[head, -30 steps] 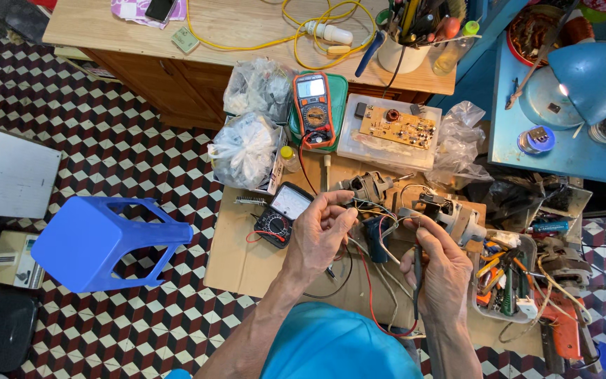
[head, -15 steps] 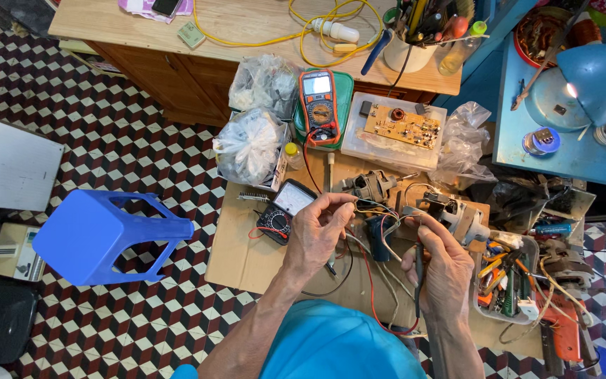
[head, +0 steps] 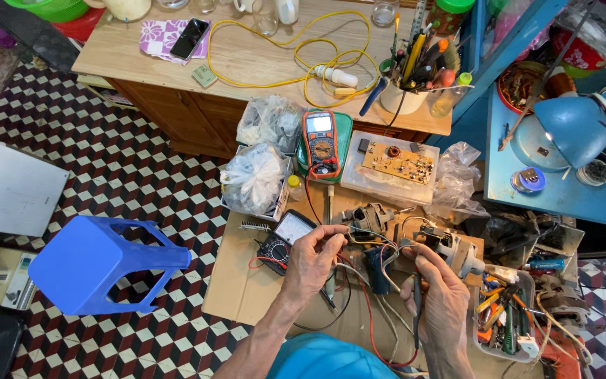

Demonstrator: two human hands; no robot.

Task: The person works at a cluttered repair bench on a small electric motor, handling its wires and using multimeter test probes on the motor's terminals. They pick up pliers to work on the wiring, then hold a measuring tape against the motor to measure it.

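Probing underway: left hand (head: 313, 260) pinching a wire end, right hand (head: 440, 298) gripping a black probe (head: 416, 309); analog meter (head: 283, 238) beside left fingers. Needs steady contact next.

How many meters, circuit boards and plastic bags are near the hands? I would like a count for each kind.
Meters: 2, an orange digital meter and a black analog meter beside the left hand.
Circuit boards: 1.
Plastic bags: 3.
Total: 6

Left hand (head: 311, 261) and right hand (head: 443, 309): bare, no gloves, rings or watch. Forearms unsleeved. Headwear: turquoise cap (head: 324, 358), smooth fabric.
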